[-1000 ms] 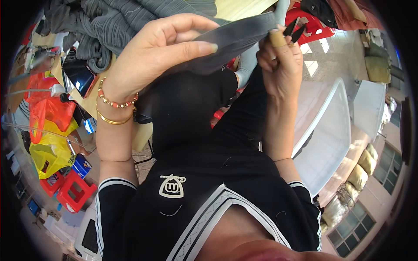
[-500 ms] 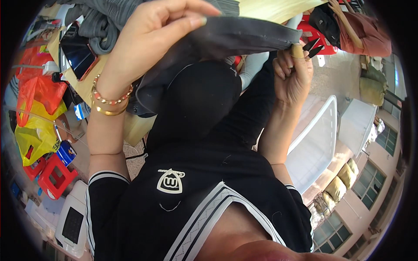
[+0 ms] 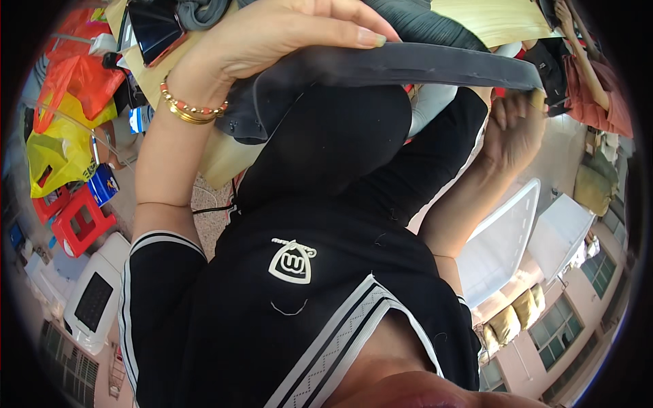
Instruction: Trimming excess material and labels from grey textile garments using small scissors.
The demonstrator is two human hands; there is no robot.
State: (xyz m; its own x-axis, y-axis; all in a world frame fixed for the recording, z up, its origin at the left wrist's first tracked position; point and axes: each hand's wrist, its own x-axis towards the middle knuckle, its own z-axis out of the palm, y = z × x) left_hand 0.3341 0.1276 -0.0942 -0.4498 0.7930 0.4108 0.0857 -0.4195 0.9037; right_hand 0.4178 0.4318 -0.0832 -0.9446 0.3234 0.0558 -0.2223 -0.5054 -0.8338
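Long dark-grey fabric band [image 3: 442, 66], seemingly straightened except towards ten o'clock: end pinched by right hand [image 3: 512, 129] (two o'clock); grip of left hand [image 3: 299, 30] (twelve o'clock) cannot be told.

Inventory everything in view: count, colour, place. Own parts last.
Fabric strip: one, dark grey, between the hands
Draped cloth: count unclear, grey, top
Tabletop: count unclear, pale wood, top
Screened device: one, black, upper left
Plastic bags: at least two, red and yellow, left
Boxes: two, blue and white, left
Stool: at least one, red, left
Panelled bin: one, white, lower left
Containers: two, whitish, right
Sacks: several, khaki, right
Co-worker: one, reddish-brown clothing, upper right
Bracelets: two, gold and red, left wrist
Top: one, black with white trim, worn
Left hand: one, bare, strip's upper edge
Right hand: one, bare, strip's right end
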